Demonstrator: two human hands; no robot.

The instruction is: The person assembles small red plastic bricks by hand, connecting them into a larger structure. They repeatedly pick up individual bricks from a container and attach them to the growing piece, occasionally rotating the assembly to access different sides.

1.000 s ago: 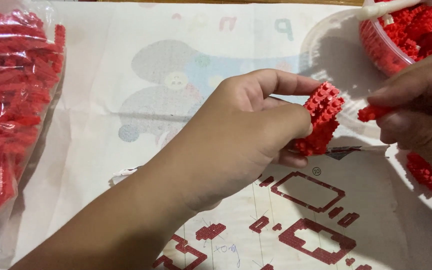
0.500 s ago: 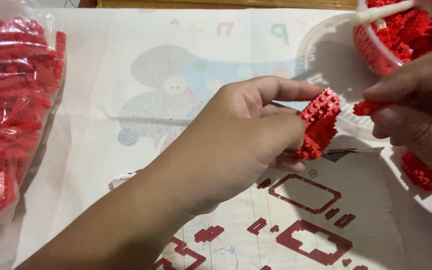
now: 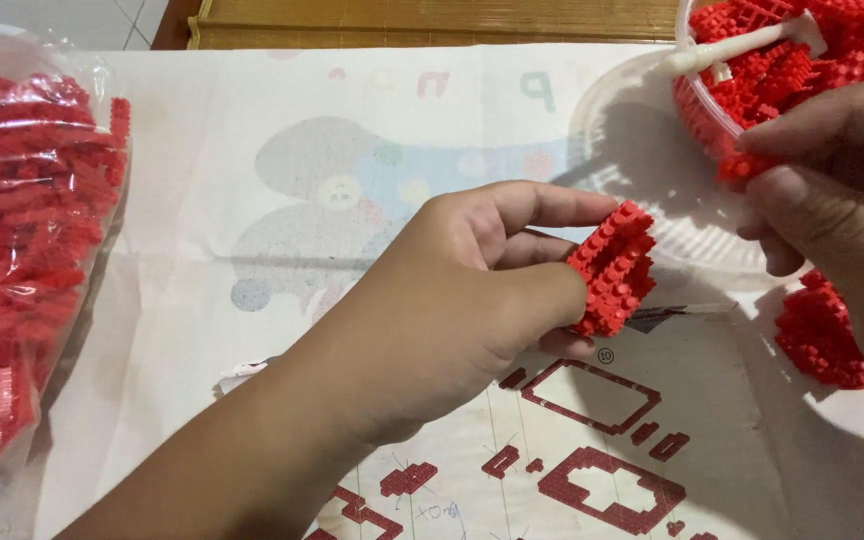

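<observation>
Head view, progress: small red block build [image 3: 614,268] pinched at its edge by left hand [image 3: 462,300], thumb and fingers clamped on it, held above the sheet [image 3: 592,440]. Several studded layers already joined; judged part-built, more bricks to add. Single red brick [image 3: 742,166] nipped between fingertips of right hand [image 3: 832,190], close to the build, not yet touching it.

Head view, surroundings: clear tub [image 3: 652,190] of red bricks at upper right (white tool lying across the rim). Loose brick pile [image 3: 820,335] under right wrist. Sealed bag [image 3: 22,270] of red bricks at left, well apart. Pale cloth [image 3: 282,150] under all. Nothing between brick and build.
</observation>
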